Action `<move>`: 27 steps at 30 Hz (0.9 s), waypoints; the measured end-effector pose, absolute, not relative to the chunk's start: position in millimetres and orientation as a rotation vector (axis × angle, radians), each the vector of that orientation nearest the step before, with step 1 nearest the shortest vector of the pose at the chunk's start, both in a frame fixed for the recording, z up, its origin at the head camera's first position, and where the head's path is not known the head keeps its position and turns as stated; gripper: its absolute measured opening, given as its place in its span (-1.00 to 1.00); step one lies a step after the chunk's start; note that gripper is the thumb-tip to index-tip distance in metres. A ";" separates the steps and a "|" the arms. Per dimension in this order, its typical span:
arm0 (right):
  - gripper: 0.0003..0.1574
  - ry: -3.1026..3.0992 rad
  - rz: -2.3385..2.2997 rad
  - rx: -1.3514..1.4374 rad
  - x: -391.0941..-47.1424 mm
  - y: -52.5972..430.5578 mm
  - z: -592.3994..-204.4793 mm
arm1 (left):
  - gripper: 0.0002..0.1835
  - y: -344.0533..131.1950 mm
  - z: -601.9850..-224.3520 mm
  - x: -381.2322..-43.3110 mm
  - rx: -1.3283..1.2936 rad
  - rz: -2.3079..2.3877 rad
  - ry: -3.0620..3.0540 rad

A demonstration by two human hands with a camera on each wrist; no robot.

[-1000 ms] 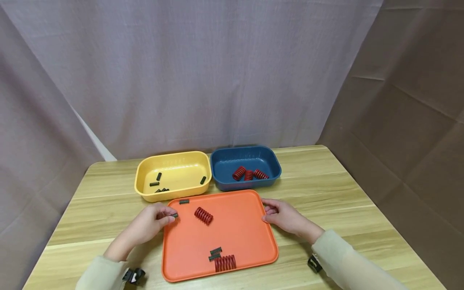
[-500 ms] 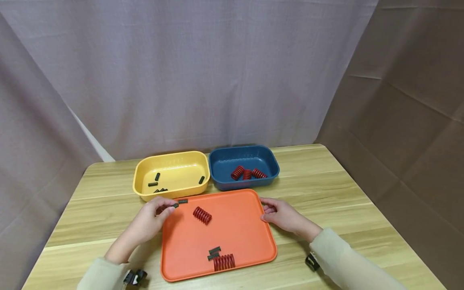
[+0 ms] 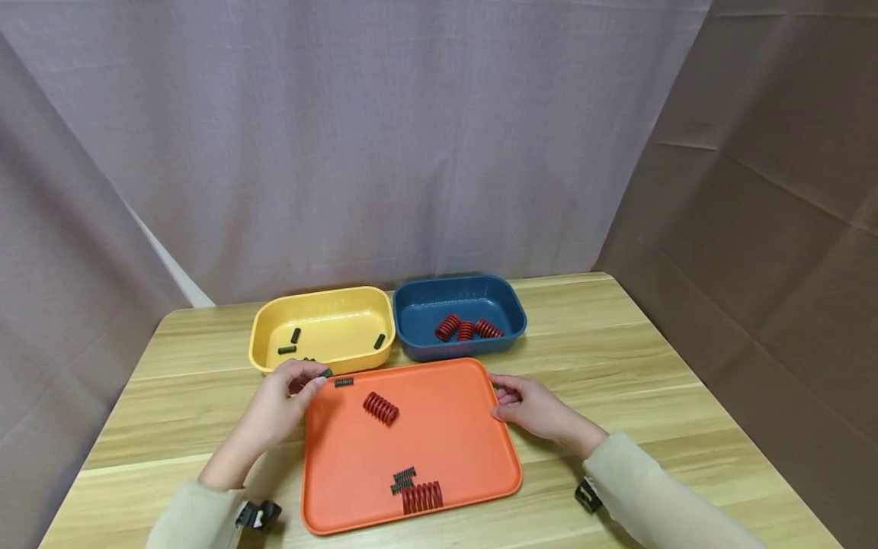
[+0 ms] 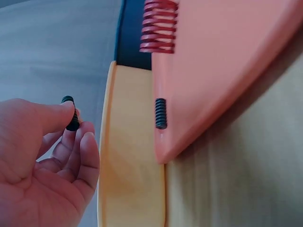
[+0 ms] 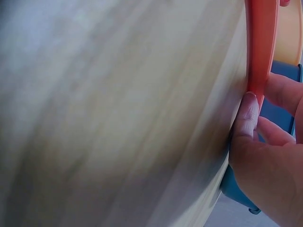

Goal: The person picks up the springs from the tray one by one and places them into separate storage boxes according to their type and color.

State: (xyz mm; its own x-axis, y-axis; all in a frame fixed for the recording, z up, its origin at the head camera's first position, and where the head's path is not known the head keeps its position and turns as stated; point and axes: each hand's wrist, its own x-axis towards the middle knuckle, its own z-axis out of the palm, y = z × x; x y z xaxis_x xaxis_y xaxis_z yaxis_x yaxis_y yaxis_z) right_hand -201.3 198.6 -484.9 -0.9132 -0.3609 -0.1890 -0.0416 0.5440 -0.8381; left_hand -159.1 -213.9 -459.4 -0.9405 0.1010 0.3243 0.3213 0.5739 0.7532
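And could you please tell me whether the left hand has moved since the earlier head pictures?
Yes; judged against the yellow bin in the head view, the left hand, pinching a dark spring, has moved forward, toward the bin's near edge.

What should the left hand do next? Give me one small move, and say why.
Probably move the left hand over the yellow bin and let go. It pinches a dark spring, seen by that bin's near edge in the head view; similar springs lie inside, while the blue bin holds red springs.
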 end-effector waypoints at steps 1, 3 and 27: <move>-0.26 2.445 -1.312 -0.332 -201.3 198.5 -485.0 | -0.85 -214.9 -458.7 -160.9 -0.346 -1.306 -2.547; -0.26 2.450 -1.306 -0.329 -201.1 198.2 -484.5 | -0.85 -217.0 -456.8 -165.4 -0.329 -1.316 -2.513; -0.24 2.407 -1.338 -0.368 -203.0 201.5 -486.0 | -0.85 -219.1 -461.0 -204.1 -0.173 -1.076 -2.482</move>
